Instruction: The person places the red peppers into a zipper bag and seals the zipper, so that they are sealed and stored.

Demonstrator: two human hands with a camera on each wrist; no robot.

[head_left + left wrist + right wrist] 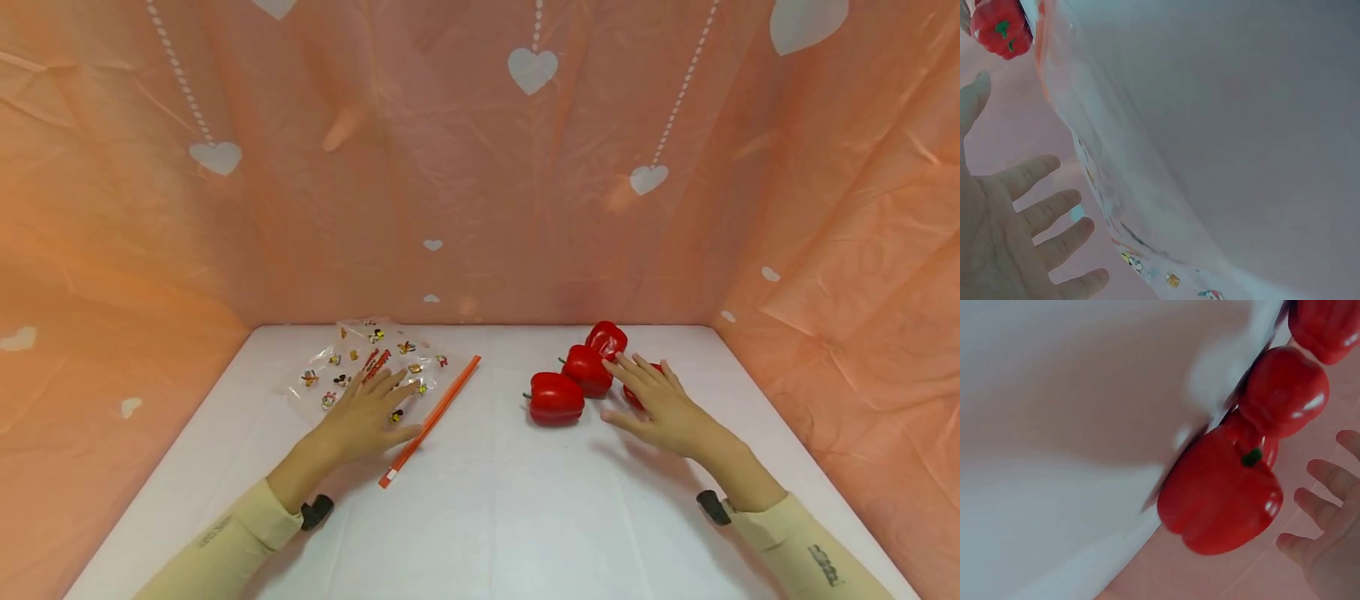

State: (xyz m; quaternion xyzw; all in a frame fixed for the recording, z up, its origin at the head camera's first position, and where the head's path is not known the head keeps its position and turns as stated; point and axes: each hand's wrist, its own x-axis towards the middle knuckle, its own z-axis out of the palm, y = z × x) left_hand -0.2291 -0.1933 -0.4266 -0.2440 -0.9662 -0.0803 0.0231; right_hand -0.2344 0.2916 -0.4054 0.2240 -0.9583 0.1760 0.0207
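Note:
My left hand (363, 421) is spread above a clear plastic zip bag (307, 398) printed with small cartoon figures. The bag lies flat, its orange zip strip (450, 396) slanting along the right side with a white slider at the near end. In the left wrist view the left palm (991, 244) and straight fingers hold nothing. Several red bell peppers (557, 400) lie in a group on the right. With fingers extended, my right hand (660, 412) hovers beside them and partly hides the rightmost pepper (632, 398). A pepper (1222, 494) shows large in the right wrist view, apart from the fingertips.
A white-covered table (495, 517) carries everything. Orange cloth with white hearts (532, 71) hangs behind it and along both sides. Each wrist wears a dark strap piece (317, 511).

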